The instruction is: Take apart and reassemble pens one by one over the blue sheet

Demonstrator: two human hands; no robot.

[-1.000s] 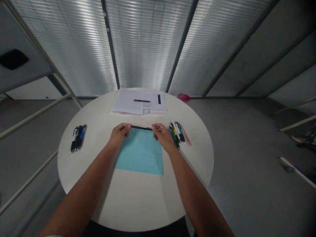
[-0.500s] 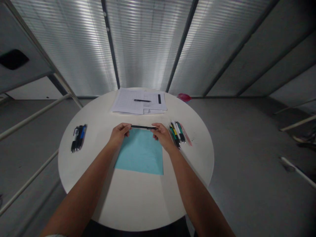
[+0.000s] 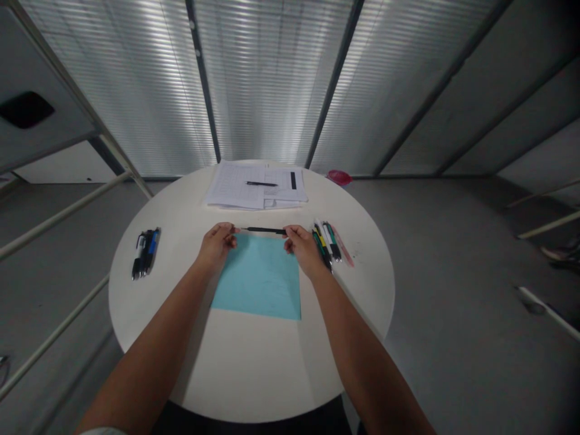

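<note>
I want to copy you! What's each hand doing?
Left hand: curled at one end of the black pen; cannot tell if holding it.
Right hand: curled at the other end; cannot tell either.

The left hand's grip (image 3: 217, 248) and the right hand's grip (image 3: 303, 249) flank a black pen (image 3: 265, 230) lying along the top edge of a light blue sheet (image 3: 256, 278) on a round white surface (image 3: 254, 374). Bundled pens (image 3: 326, 244) sit just beside the right hand; more pens (image 3: 145, 254) lie well left. Stacked papers (image 3: 235, 186) lie beyond.
</note>
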